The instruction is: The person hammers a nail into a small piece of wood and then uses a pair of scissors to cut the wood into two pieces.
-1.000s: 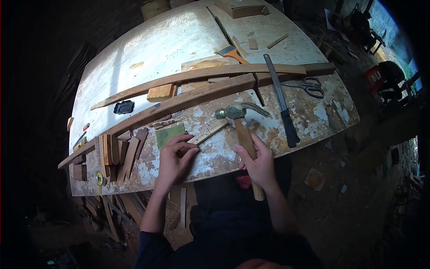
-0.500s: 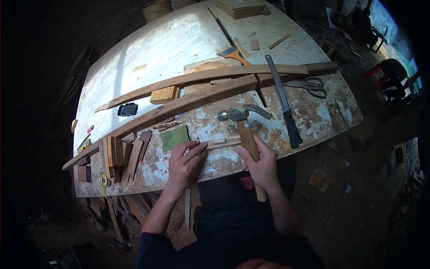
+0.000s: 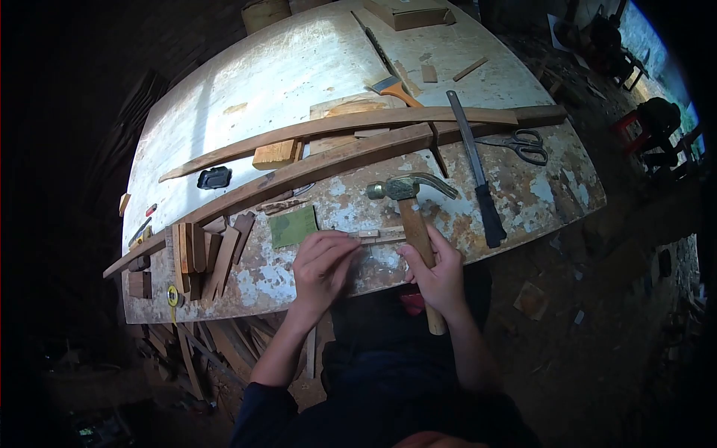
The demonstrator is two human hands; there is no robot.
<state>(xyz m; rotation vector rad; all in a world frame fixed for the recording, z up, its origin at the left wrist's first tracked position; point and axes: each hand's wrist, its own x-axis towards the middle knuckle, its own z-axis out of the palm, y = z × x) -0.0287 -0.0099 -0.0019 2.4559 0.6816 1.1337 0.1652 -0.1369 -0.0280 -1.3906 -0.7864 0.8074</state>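
Note:
The hammer (image 3: 413,216) is in my right hand (image 3: 441,276), which grips the middle of its wooden handle. Its metal head points away from me above the worn tabletop (image 3: 366,276). A thin light wood strip (image 3: 390,234) with a small block on it lies between my hands and passes behind the hammer handle. My left hand (image 3: 320,267) hovers at the strip's left end, thumb and fingertips brought together; what they pinch is too small to make out. Beside that hand lies a green square (image 3: 293,227) of sheet material.
Two long wooden bars (image 3: 321,166) cross the table. A file (image 3: 470,149) and scissors (image 3: 526,146) lie right, a paintbrush (image 3: 392,87) farther back. Wood offcuts (image 3: 190,257), a tape measure (image 3: 173,296) and a black tray (image 3: 214,178) are left. A cardboard box (image 3: 409,13) stands at the back.
My left hand has lifted off the strip's left end and turned, its fingertips drawing together. My right hand and the hammer have hardly moved. The view has shifted slightly.

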